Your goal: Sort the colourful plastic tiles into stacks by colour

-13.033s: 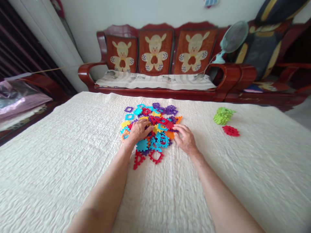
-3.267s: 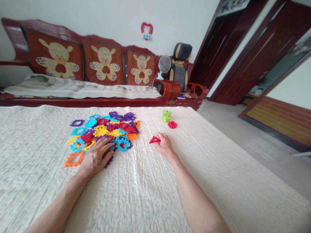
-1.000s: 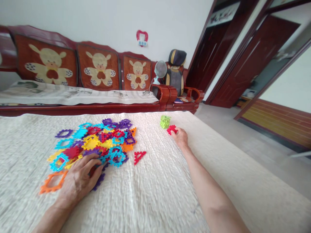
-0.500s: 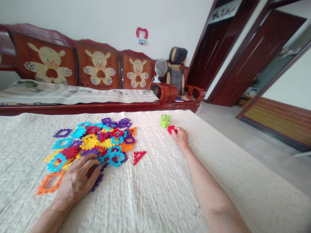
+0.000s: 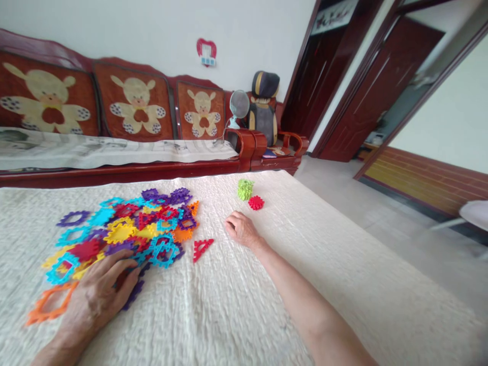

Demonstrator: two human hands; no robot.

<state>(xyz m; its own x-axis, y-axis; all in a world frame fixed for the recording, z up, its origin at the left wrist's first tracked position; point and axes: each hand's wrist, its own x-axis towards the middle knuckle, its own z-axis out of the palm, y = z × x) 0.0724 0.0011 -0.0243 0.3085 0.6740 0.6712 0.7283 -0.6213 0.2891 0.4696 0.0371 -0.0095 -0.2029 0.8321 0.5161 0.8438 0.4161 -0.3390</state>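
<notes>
Spread across the left of the cloth is a pile of toothed plastic building pieces (image 5: 122, 233) in blue, purple, yellow, red and orange. My left hand (image 5: 101, 290) lies over its near edge, thumb apart from the fingers, with pieces partly hidden beneath; an orange square frame (image 5: 51, 305) is beside it. My right hand (image 5: 243, 230) is over the cloth, fingers curled in and nothing visible in them. Just beyond it are a red toothed stack (image 5: 256, 203) and a taller light-green stack (image 5: 245, 189). Between the pile and my right hand lies a red triangle piece (image 5: 202, 249).
A white quilted cloth (image 5: 229, 315) covers the table. Behind it runs a wooden sofa (image 5: 152, 173) with bear-patterned cushions (image 5: 133, 101). A small fan (image 5: 239, 105) and a chair with a massage pad (image 5: 263, 117) stand at its right end. A white stool (image 5: 475, 213) is at the far right.
My right hand has let go of the red stack, leaving it beside the green one, and moved left and nearer. My left hand stays at the pile. The view has shifted rightward.
</notes>
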